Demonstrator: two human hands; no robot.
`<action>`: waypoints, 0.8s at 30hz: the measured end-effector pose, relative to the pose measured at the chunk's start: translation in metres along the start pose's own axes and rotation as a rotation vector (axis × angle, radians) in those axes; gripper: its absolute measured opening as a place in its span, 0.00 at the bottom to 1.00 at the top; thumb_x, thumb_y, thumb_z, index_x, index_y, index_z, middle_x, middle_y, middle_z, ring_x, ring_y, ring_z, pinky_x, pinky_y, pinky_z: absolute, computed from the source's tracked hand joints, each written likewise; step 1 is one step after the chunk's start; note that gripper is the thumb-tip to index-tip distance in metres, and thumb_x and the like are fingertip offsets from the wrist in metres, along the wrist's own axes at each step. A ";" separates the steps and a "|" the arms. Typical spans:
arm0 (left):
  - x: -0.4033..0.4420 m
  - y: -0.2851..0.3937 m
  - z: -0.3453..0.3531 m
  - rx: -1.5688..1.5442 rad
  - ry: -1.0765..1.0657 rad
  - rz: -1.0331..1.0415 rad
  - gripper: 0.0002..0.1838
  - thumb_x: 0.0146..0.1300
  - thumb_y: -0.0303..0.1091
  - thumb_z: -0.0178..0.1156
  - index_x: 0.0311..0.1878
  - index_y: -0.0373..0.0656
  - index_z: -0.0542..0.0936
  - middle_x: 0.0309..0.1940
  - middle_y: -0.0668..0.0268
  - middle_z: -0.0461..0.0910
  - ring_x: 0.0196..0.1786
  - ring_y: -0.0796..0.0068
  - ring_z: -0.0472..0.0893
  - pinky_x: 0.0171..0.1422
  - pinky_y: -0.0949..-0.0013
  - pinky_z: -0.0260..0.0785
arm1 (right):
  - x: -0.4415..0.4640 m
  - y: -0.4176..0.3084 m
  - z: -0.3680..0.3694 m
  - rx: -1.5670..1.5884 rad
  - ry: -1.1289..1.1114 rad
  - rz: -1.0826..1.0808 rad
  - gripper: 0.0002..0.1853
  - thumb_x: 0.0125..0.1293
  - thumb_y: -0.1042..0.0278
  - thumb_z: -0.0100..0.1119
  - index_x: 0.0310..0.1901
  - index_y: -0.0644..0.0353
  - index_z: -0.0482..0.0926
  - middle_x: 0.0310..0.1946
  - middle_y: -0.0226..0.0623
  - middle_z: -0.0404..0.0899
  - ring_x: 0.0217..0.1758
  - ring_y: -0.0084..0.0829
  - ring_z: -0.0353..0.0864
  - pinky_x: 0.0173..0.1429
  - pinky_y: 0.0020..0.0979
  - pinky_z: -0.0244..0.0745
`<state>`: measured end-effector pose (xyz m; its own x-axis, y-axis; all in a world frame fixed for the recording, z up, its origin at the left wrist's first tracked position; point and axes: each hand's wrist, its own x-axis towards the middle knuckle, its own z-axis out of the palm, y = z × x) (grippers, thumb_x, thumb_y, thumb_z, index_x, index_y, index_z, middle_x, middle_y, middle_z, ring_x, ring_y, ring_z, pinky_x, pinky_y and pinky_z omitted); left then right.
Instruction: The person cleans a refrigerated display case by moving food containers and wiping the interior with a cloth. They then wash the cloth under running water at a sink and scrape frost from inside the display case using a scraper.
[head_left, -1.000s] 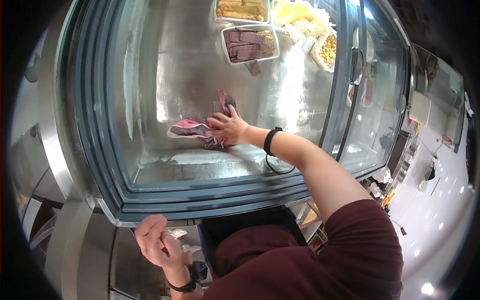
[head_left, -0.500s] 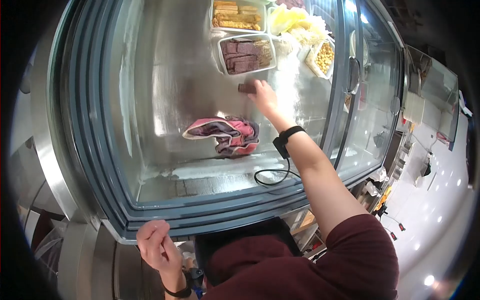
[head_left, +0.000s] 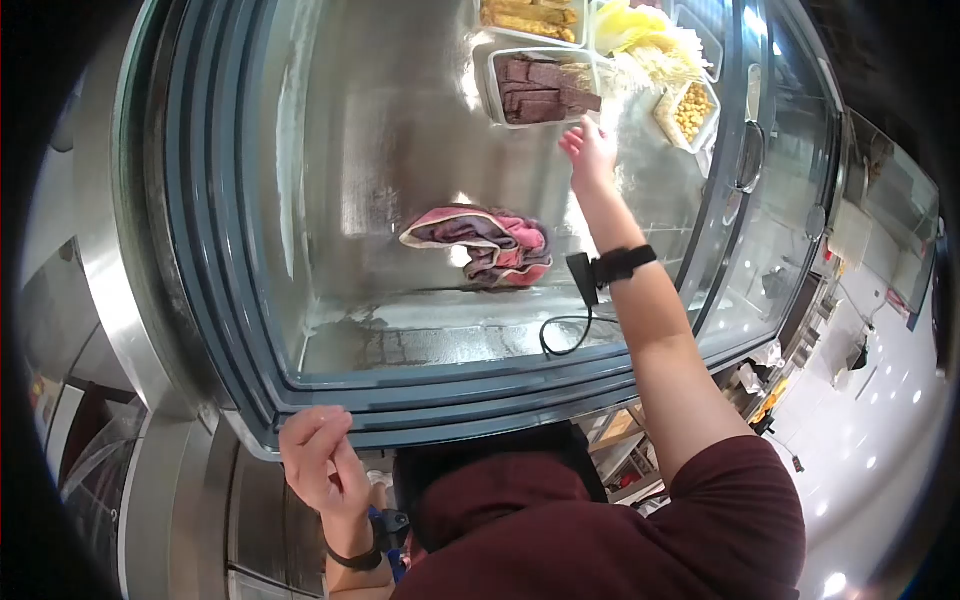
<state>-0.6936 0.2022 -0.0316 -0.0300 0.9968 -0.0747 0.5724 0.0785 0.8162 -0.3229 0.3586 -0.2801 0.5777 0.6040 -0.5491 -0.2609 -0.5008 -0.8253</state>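
My right hand (head_left: pixel 590 152) reaches into the glass-sided case and pinches a dark reddish-brown slab (head_left: pixel 582 100). This slab is at the near right edge of a clear plastic container (head_left: pixel 496 92), which holds several similar slabs (head_left: pixel 532 88). Some paler strips lie at the container's right side. My left hand (head_left: pixel 320 458) hovers by the case's near left corner, its fingers loosely curled, with nothing visible in it. Nearer me than the container, a crumpled pink and grey cloth (head_left: pixel 510 240) lies on the metal floor of the case.
Behind is a container of yellow-brown sticks (head_left: pixel 530 18). Leafy cabbage (head_left: pixel 640 30) and a tub of yellow chunks (head_left: pixel 690 110) stand to the right. The case's blue-grey rim (head_left: pixel 450 395) runs along the near side. A black cable (head_left: pixel 565 350) dangles from my right wrist strap.
My right hand has carried the slab from above the metal floor to the container's near right edge. The view has shifted slightly; the left hand stays by the corner.
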 end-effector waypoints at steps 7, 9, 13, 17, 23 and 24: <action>-0.005 -0.009 -0.006 0.028 0.029 -0.036 0.10 0.49 0.16 0.49 0.35 0.32 0.75 0.35 0.55 0.73 0.37 0.62 0.74 0.41 0.67 0.69 | -0.094 0.061 -0.032 -1.488 -1.500 -1.287 0.36 0.43 0.43 0.63 0.57 0.36 0.64 0.60 0.30 0.59 0.63 0.41 0.57 0.65 0.55 0.48; -0.003 -0.010 -0.005 0.037 0.029 -0.035 0.10 0.49 0.15 0.49 0.36 0.32 0.75 0.35 0.54 0.73 0.37 0.62 0.74 0.41 0.67 0.69 | -0.081 0.071 -0.036 -1.535 -1.468 -1.264 0.31 0.41 0.53 0.66 0.52 0.39 0.69 0.59 0.27 0.60 0.60 0.38 0.61 0.62 0.43 0.56; -0.007 -0.011 -0.003 0.035 0.020 -0.041 0.10 0.51 0.15 0.48 0.36 0.31 0.75 0.36 0.54 0.73 0.38 0.62 0.74 0.42 0.67 0.69 | -0.075 0.059 -0.049 -1.318 -0.945 -0.820 0.24 0.37 0.66 0.66 0.42 0.49 0.73 0.45 0.32 0.71 0.50 0.39 0.68 0.52 0.35 0.68; -0.008 -0.012 -0.002 0.003 0.001 -0.040 0.11 0.53 0.14 0.46 0.39 0.31 0.75 0.38 0.54 0.73 0.40 0.65 0.73 0.46 0.71 0.66 | -0.036 0.042 -0.108 -0.893 -0.189 -0.263 0.38 0.38 0.64 0.67 0.55 0.63 0.65 0.49 0.49 0.70 0.53 0.46 0.68 0.57 0.39 0.64; -0.006 -0.014 0.004 -0.025 0.000 -0.050 0.12 0.55 0.14 0.45 0.39 0.32 0.75 0.39 0.55 0.73 0.42 0.67 0.73 0.47 0.72 0.65 | 0.030 0.083 -0.150 -1.375 0.301 -0.101 0.57 0.39 0.36 0.62 0.64 0.69 0.50 0.59 0.64 0.55 0.68 0.56 0.45 0.69 0.42 0.45; -0.008 -0.012 0.002 -0.028 0.001 -0.057 0.12 0.55 0.14 0.44 0.40 0.32 0.75 0.39 0.55 0.73 0.42 0.67 0.73 0.47 0.72 0.65 | 0.023 0.089 -0.148 -1.228 0.326 -0.108 0.58 0.38 0.34 0.62 0.63 0.70 0.49 0.59 0.66 0.54 0.68 0.57 0.42 0.69 0.43 0.44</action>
<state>-0.6986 0.1936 -0.0424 -0.0628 0.9906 -0.1214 0.5466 0.1359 0.8263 -0.2184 0.2364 -0.3472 0.7589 0.5854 -0.2854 0.5825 -0.8061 -0.1045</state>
